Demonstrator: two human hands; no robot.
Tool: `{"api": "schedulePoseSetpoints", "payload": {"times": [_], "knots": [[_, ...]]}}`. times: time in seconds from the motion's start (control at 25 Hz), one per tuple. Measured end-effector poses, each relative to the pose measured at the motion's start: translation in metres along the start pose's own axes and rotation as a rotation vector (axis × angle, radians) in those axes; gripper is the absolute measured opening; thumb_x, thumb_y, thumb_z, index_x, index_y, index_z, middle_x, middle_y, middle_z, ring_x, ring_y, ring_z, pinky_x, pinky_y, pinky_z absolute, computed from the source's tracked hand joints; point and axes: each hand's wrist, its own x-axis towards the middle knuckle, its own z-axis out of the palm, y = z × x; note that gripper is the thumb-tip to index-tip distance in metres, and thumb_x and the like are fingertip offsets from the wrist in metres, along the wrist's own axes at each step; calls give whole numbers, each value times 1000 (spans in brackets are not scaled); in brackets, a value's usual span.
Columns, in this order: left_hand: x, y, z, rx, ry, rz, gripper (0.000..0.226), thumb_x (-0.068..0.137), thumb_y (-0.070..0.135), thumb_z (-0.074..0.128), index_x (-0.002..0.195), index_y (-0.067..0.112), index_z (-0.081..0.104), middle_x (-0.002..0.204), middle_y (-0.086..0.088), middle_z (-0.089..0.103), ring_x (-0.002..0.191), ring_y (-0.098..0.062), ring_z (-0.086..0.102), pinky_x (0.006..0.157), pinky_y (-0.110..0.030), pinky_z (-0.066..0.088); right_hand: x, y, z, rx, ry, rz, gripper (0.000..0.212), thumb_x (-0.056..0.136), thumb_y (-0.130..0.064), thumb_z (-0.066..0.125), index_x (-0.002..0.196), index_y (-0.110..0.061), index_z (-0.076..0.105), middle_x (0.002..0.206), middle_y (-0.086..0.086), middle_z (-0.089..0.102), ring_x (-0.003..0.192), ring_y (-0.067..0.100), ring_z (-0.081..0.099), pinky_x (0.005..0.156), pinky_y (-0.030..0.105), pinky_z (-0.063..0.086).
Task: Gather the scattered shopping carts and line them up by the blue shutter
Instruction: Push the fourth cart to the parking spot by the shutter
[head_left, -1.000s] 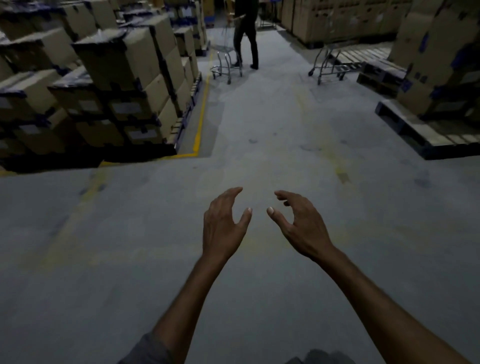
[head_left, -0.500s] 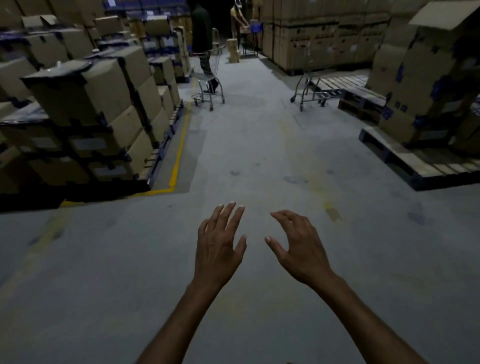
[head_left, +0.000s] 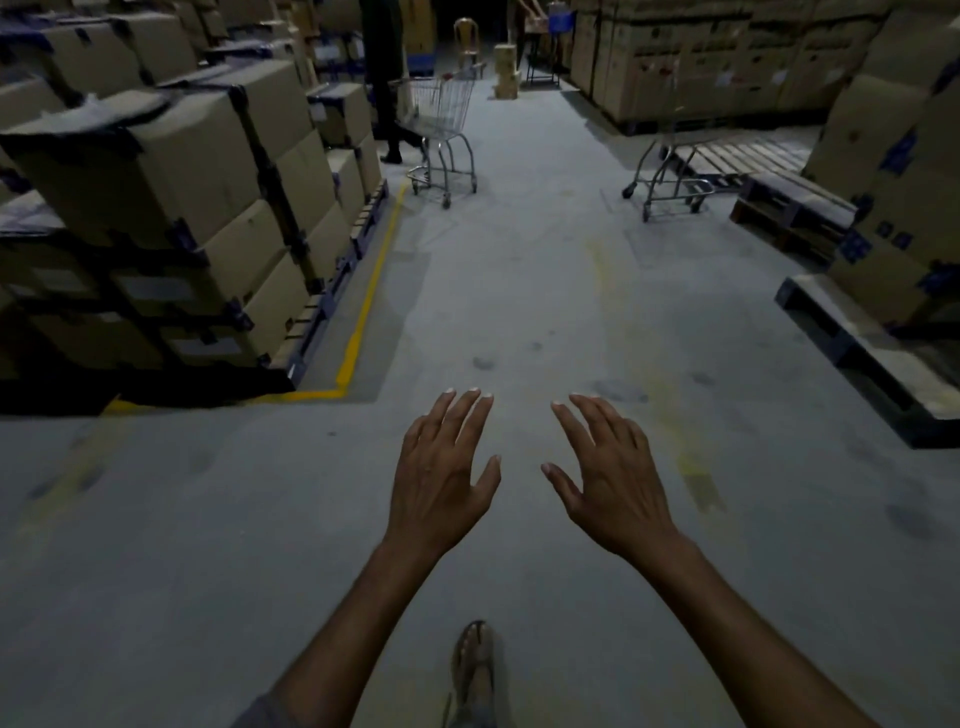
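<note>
Wire cart (head_left: 441, 111) and second cart (head_left: 672, 186) now sit nearer me, both far up the floor (head_left: 519, 291). My left hand (head_left: 441, 480) and right hand (head_left: 615, 486): fingers straight, spread, holding nothing. Second cart lies ahead-right, closer to right hand.

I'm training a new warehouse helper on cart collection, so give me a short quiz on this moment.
1. True or false: the left hand and right hand both grip a cart handle.
2. How many shopping carts are in view?
3. The yellow floor line runs along: A) the stacked boxes; B) a conveyor; C) a forklift.
Key: 1 false, both are open and empty. 2 two: left cart beside a standing person, right cart by a wooden pallet. 3 A.
</note>
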Motion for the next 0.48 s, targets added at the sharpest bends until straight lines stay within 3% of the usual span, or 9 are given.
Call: {"api": "schedulePoseSetpoints", "payload": {"times": [0.24,0.48], "knots": [[160,-77,69,-50,-104,89,84,93,52,59,162,30,16,168,5,23,155,-20,19,114,-45,35,154,47,54,-83,-66,3,89,97,-60,50,162,-33,-3,171,4,3,157,28,4,123,54,17],[317,-109,132,-63,-131,115,101,90,55,63,164,26,1,171,5,10,157,-21,11,118,-46,27,289,105,85,-174,-53,142,100,93,-61,56,161,-31,-11,170,5,-12,157,27,-9,123,59,12]]}}
